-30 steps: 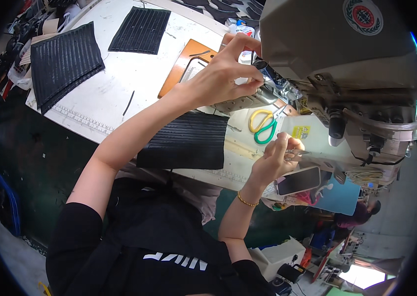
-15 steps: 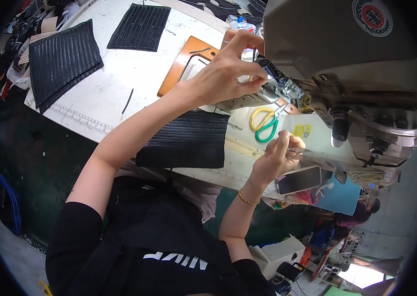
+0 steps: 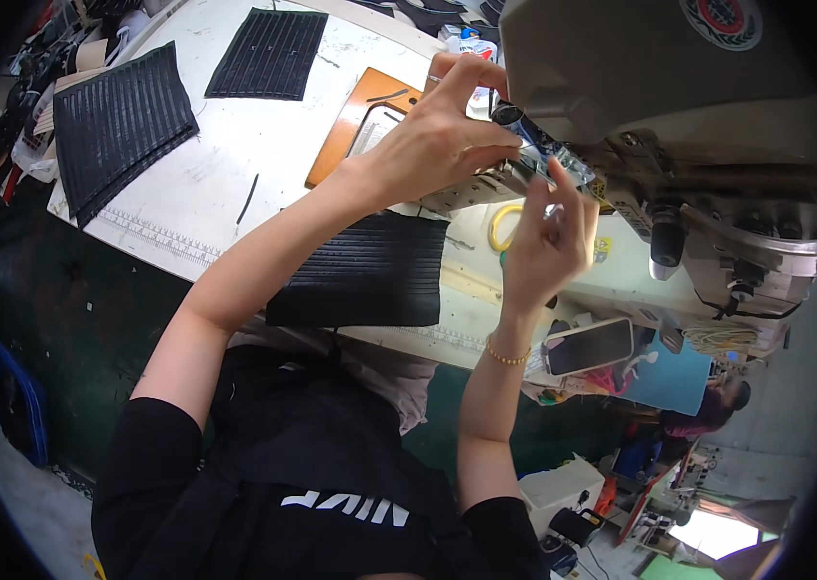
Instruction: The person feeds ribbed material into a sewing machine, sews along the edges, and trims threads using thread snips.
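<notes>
My left hand (image 3: 447, 130) reaches over the table to the needle area of a sewing machine (image 3: 611, 87). Its thumb and index finger are bent apart around the parts there, and the machine head partly hides the fingertips, so any hold is unclear. Close by, my right hand (image 3: 553, 237) is raised with curled fingers, slightly blurred; a glint of small metal thread snips (image 3: 552, 211) shows in its grip. Behind this hand, scissors (image 3: 502, 228) with one yellow loop lie partly covered. A black ribbed fabric panel (image 3: 374, 275) rests under my left forearm.
Two more black ribbed panels (image 3: 123, 126) (image 3: 268, 53) lie on the white table (image 3: 205, 174). An orange-brown board (image 3: 336, 145) sits beside the machine. A smartphone (image 3: 589, 347) lies at the right, near a blue sheet (image 3: 669, 382). Another person (image 3: 717, 411) is in the background.
My right hand has risen from beside the scissors to the needle area, bringing the snips along and covering part of the scissors. My left hand stays nearly in place.
</notes>
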Tool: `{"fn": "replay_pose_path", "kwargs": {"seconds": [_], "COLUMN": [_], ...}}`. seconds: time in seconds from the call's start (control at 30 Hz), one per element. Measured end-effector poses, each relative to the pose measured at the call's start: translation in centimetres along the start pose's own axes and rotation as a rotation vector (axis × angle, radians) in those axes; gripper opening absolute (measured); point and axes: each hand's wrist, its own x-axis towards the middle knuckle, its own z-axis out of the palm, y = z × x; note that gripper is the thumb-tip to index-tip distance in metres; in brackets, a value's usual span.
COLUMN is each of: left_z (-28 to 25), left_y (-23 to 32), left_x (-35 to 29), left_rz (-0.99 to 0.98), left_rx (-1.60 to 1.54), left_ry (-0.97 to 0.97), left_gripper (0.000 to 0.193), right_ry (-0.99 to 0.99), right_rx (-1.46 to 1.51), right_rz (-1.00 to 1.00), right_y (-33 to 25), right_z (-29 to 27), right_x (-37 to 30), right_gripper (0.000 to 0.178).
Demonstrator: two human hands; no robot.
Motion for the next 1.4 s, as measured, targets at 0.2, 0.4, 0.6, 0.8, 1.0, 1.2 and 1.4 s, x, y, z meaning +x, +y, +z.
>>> {"fn": "replay_pose_path", "kwargs": {"seconds": [0.2, 0.4, 0.6, 0.8, 1.0, 1.2, 1.4], "left_z": [0.1, -0.2, -0.2, 0.1, -0.5, 0.0, 1.5], "left_y": [-0.3, 0.0, 1.2, 2.4, 4.1, 1.9, -1.8], "left_x": [-0.1, 0.4, 0.6, -0.9, -3.1, -4.4, -7.7], "left_rz": [0.022, 0.024, -0.280, -0.280, -0.408, -0.756, -0.904], "left_rx": [0.031, -0.069, -0.454, -0.486, -0.021, -0.471, -0.769], "left_ry": [0.072, 0.064, 0.185, 0.144, 0.041, 0.094, 0.212], "left_gripper": [0.022, 0.014, 0.025, 0.033, 0.035, 0.010, 0.008], "right_ry": [-0.152, -0.001, -0.156, -0.328, -0.638, -0.238, -0.010], "right_rx": [-0.160, -0.037, 0.838, 1.268, 1.209, 0.920, 0.941], "right_rz": [-0.259, -0.148, 0.281, 0.718, 0.719, 0.570, 0.443], "right_y": [-0.9, -0.4, -0.6, -0.6, -0.8, 4.5, 3.6], "right_z": [0.6, 0.9, 0.4, -0.4, -1.7, -0.5, 1.4], "right_x": [1.5, 0.6, 0.0, -5.3, -6.7, -0.1, 1.5], "right_gripper": [0.028, 0.004, 0.015, 0.011, 0.011, 0.023, 0.016]}}
